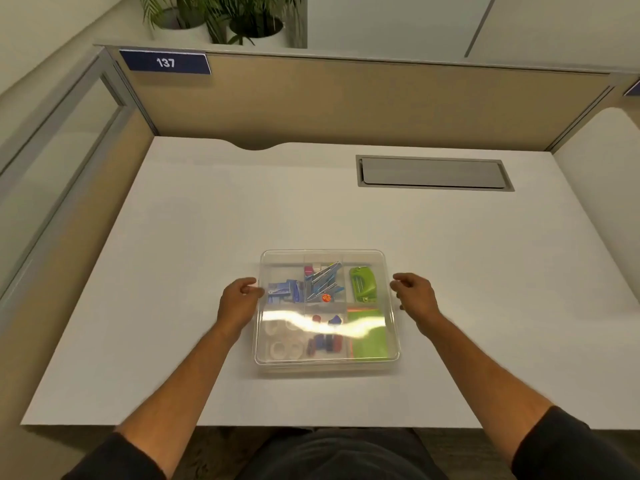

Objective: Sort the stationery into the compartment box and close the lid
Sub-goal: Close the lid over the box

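Note:
A clear compartment box [390,341] lies on the white desk in front of me, its transparent lid lying flat over it. Through the lid I see blue clips, a green hole punch [363,284], a green pad [367,337], clear tape rolls [282,346] and small coloured pieces. My left hand [239,301] rests against the box's left edge, fingers curled at the rim. Just off the right edge hovers my right hand [414,294], fingers loosely bent and holding nothing. Glare across the lid hides some of the contents.
The white desk [207,220] stretches wide around the box. A grey cable hatch [433,173] is set in at the back right. Beige partition walls [346,102] close off the back and sides, with potted plants [239,19] behind.

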Demonstrator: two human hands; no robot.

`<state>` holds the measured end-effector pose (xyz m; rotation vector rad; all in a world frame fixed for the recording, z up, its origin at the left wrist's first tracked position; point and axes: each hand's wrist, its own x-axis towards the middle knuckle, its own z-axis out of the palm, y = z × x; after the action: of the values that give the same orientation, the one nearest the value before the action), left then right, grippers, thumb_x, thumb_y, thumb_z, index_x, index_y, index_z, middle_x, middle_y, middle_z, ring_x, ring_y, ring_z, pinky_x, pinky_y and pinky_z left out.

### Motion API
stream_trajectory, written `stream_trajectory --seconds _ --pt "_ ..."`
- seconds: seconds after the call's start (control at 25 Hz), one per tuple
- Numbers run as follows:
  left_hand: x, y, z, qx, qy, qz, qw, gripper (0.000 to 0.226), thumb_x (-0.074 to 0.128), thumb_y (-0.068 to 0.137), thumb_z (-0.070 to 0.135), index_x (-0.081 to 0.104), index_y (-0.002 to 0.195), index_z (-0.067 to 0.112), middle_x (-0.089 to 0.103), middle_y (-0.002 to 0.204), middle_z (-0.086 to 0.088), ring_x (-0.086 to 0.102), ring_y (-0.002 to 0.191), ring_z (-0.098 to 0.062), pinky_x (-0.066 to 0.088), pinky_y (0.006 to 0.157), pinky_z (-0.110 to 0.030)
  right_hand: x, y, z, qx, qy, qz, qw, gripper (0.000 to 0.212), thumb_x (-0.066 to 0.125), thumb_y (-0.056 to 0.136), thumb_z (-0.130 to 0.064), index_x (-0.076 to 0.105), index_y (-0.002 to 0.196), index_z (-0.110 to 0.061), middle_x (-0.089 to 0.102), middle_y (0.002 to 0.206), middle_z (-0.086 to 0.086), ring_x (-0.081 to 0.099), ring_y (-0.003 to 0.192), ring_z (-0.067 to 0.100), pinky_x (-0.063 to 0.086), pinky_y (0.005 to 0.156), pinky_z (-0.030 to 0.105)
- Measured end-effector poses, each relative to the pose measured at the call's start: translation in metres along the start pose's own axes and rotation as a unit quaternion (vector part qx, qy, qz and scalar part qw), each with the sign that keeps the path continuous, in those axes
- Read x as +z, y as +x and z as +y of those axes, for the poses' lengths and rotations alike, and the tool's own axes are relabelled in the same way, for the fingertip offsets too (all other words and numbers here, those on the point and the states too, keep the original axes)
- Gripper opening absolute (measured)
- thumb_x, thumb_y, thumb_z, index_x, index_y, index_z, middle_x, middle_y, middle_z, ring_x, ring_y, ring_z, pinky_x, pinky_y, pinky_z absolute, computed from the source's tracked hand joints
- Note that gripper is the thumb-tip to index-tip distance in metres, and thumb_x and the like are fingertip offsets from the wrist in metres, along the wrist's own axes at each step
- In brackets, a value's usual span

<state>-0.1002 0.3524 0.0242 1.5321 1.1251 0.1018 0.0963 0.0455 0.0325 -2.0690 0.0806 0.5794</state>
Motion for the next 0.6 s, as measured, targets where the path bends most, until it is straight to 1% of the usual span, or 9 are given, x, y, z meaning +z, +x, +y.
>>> stream_trajectory --seconds 0.08,0.12,0.2,0.24,0.32,0.44,0.52,0.6 --pt "0.004 0.021 0.015 -0.003 0.009 0.001 1.000 0.036 0.064 0.092 0.018 0.061 0.127 0.011 0.066 0.115 -0.010 0.063 0.106 -0.029 0.051 0.098 -0.044 0.005 0.018 -0.013 0.008 0.008 -0.015 1.000 0.026 0.063 0.089 -0.020 0.067 0.114 -0.014 0.069 0.103 0.008 0.064 0.087 0.021 0.056 0.076 0.039" --pt "0.006 0.031 0.020 -0.001 0.006 -0.001 1.000 0.031 0.064 0.092 0.019 0.064 0.122 0.013 0.067 0.113 -0.008 0.063 0.103 -0.027 0.052 0.096 -0.043 0.007 0.026 -0.016 0.014 0.010 -0.022 1.000 0.022 0.062 0.089 -0.020 0.069 0.109 -0.013 0.070 0.101 0.010 0.062 0.081 0.021 0.054 0.070 0.038" --pt "0.011 0.049 0.029 0.004 -0.004 -0.006 1.000 0.014 0.063 0.091 0.019 0.071 0.103 0.017 0.069 0.100 -0.004 0.063 0.090 -0.023 0.052 0.084 -0.036 0.011 0.042 -0.022 0.026 0.015 -0.028 0.999 0.018 0.059 0.090 -0.019 0.070 0.101 -0.011 0.070 0.096 0.012 0.059 0.076 0.021 0.051 0.065 0.036" --pt "0.012 0.057 0.033 0.003 -0.005 -0.007 1.000 0.011 0.062 0.090 0.019 0.072 0.095 0.018 0.069 0.094 -0.002 0.061 0.084 -0.020 0.051 0.078 -0.033 0.012 0.049 -0.024 0.032 0.020 -0.032 0.999 0.018 0.059 0.089 -0.019 0.071 0.099 -0.010 0.069 0.094 0.012 0.059 0.074 0.022 0.050 0.064 0.036" --pt "0.013 0.074 0.038 -0.015 -0.006 -0.010 1.000 0.013 0.062 0.089 0.022 0.072 0.087 0.013 0.065 0.084 -0.001 0.057 0.076 -0.019 0.047 0.072 -0.031 0.016 0.063 -0.029 0.046 0.033 -0.047 0.997 0.018 0.058 0.089 -0.019 0.071 0.095 -0.007 0.066 0.087 0.010 0.059 0.072 0.022 0.050 0.061 0.033" --pt "0.014 0.091 0.039 -0.045 -0.002 -0.017 0.999 0.023 0.067 0.087 0.026 0.071 0.088 0.003 0.057 0.073 -0.004 0.051 0.068 -0.020 0.044 0.066 -0.031 0.021 0.078 -0.032 0.073 0.048 -0.063 0.994 0.014 0.062 0.090 -0.021 0.069 0.085 -0.009 0.064 0.080 0.006 0.061 0.070 0.021 0.052 0.054 0.028" --pt "0.015 0.096 0.035 -0.054 0.002 -0.019 0.998 0.026 0.069 0.085 0.026 0.071 0.089 0.001 0.057 0.069 -0.003 0.051 0.064 -0.018 0.045 0.065 -0.031 0.025 0.083 -0.030 0.088 0.052 -0.066 0.993 0.013 0.065 0.090 -0.022 0.067 0.085 -0.011 0.064 0.081 0.006 0.061 0.072 0.022 0.052 0.055 0.029" --pt "0.015 0.098 0.032 -0.058 0.003 -0.023 0.998 0.023 0.069 0.086 0.026 0.072 0.086 0.004 0.058 0.068 -0.001 0.052 0.062 -0.017 0.046 0.063 -0.030 0.026 0.087 -0.027 0.107 0.056 -0.061 0.991 0.013 0.067 0.088 -0.023 0.068 0.087 -0.011 0.064 0.083 0.007 0.061 0.073 0.023 0.053 0.059 0.031"
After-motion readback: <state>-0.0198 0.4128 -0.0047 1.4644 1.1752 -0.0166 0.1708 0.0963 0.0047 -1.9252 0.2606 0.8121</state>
